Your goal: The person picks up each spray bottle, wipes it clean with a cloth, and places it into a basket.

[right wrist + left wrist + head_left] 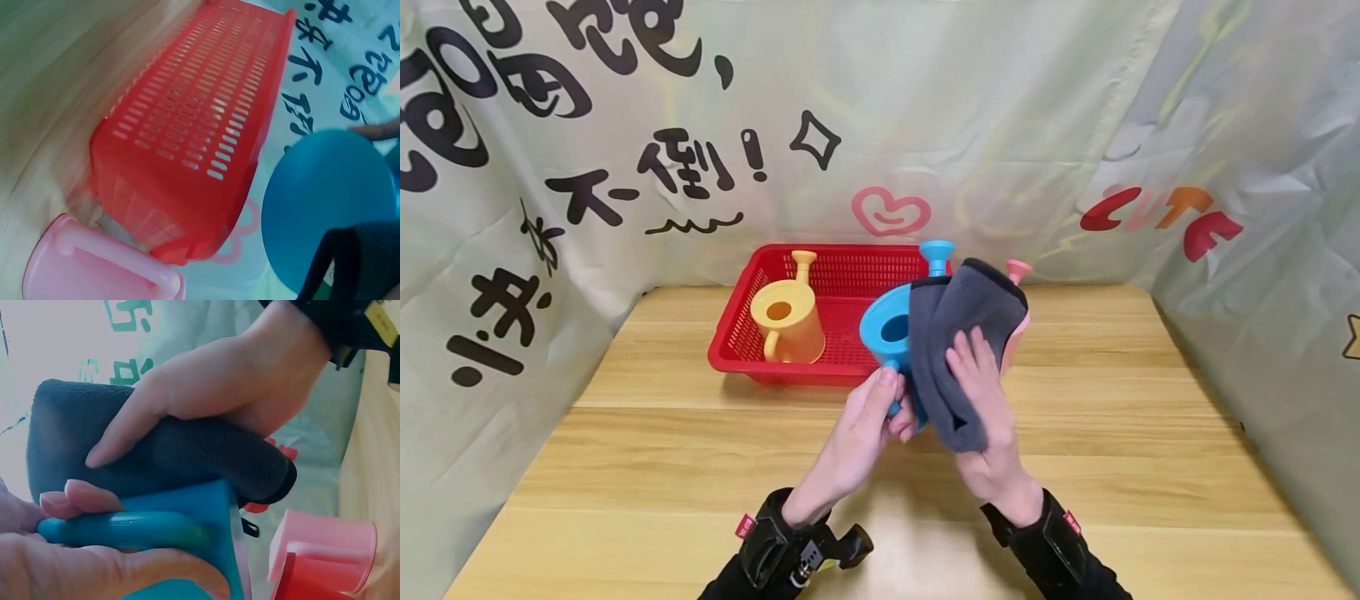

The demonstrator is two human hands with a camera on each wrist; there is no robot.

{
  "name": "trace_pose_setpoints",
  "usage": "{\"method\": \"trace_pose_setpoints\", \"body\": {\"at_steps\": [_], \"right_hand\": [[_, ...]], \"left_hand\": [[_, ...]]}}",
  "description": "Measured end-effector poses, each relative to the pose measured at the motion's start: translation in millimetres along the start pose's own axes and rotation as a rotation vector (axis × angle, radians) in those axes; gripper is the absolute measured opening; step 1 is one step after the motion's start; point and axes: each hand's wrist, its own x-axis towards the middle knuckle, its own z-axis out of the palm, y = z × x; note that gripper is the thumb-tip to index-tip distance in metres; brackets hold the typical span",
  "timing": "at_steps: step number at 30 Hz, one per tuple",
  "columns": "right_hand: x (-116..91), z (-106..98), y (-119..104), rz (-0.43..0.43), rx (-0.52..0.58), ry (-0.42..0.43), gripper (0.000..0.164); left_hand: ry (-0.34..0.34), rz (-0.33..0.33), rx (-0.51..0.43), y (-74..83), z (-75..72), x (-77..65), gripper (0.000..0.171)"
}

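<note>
Left hand [865,417] grips the blue watering can [874,318] by its handle [125,528] | right hand [988,417], fingers straight, presses grey cloth [955,350] on the can, hiding that side | beyond right hand: pink watering can [1017,269], mostly covered | beyond left hand: red basket [790,374], right end blocked from overhead

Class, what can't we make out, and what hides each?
Pink watering can: head view, mostly behind the gray cloth.
Right side of blue watering can: head view, same cloth.
Red basket: left wrist view, cut off by the bottom edge.
Backdrop lettering: head view, partly cut by the top edge.
</note>
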Motion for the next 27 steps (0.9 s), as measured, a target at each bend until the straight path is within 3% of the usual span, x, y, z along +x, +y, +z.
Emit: {"method": "trace_pose_setpoints", "body": {"at_steps": [6,11,14,20,24,27], "right_hand": [[7.2,-12.1,0.8,0.194,0.256,0.078,0.045],[-0.9,-17.0,-0.4,0.319,0.235,0.14,0.048],[-0.2,-14.9,1.3,0.259,0.197,0.104,0.049],[-2.2,-3.2,4.6,0.029,-0.056,0.058,0.051],[-5.8,6.0,2.5,-0.078,-0.194,0.058,0.046],[-7.3,9.3,1.5,-0.118,-0.223,0.04,0.045]], "left_hand": [[-0.059,-0.013,0.148,2.6,-1.0,-1.9,0.042],[-0.1,-0.021,0.184,1.5,-0.9,-2.7,0.04],[-0.1,-0.018,0.176,0.2,-0.3,-2.5,0.04],[-0.067,-0.004,0.144,-0.3,-0.1,-0.6,0.041],[-0.026,-0.019,0.188,0.3,-1.9,-0.5,0.042],[0.005,-0.044,0.239,1.0,-3.2,-1.0,0.042]]}}
